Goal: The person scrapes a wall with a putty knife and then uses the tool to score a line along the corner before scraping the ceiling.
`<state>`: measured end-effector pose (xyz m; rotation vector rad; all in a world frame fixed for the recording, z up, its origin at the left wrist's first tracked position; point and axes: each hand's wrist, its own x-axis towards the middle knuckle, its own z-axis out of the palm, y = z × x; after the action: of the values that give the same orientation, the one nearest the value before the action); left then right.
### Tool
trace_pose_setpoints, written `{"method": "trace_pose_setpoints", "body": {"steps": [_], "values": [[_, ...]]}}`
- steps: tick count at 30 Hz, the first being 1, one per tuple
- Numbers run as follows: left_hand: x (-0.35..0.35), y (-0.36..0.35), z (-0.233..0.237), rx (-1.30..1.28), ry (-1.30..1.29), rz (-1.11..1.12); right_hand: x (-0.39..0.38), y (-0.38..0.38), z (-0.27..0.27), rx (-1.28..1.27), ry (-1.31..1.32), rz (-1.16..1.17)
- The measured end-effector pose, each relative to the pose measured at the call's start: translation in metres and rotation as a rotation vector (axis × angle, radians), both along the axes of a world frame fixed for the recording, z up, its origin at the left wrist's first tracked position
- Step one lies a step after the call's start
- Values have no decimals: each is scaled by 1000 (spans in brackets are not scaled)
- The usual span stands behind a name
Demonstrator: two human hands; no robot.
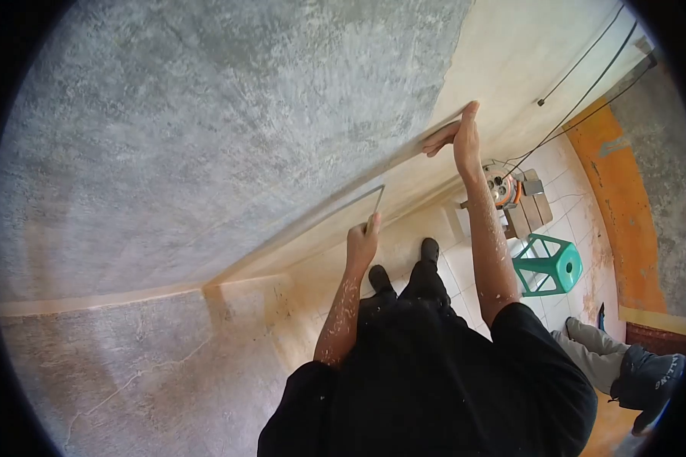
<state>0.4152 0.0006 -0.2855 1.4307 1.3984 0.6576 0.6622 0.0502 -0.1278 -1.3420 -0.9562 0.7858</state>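
Tool (379,199), slim, grey and straight, extends beyond our clenched left hand (363,245), our right hand (466,142) spreads against the grey-mottled wall (244,114), and “ALLING” marks dark cloth (648,375).

One tool (379,199), one stool (561,266)

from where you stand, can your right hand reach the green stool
Probably not without bending or stepping: the right hand is up at the wall, and the green stool is down on the floor, off to the right.

Slim, tilted tool (379,200) beside patchy wall (244,129), part grey, part cream.
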Motion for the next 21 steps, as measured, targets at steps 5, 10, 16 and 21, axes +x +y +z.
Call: {"method": "trace_pose_setpoints", "body": {"steps": [5, 10, 16, 21], "values": [[-5, 4, -7, 11, -33, -42, 0, -3, -3, 3, 10, -9], [0, -4, -14, 66, -13, 10, 2, -1, -3, 1, 15, 21], [2, -3, -15, 108, -25, -22, 1, -4, -2, -20, -6, 41], [3, 9, -17, 123, -85, -70, 1, -3, -8, -23, 28, 30]]}}
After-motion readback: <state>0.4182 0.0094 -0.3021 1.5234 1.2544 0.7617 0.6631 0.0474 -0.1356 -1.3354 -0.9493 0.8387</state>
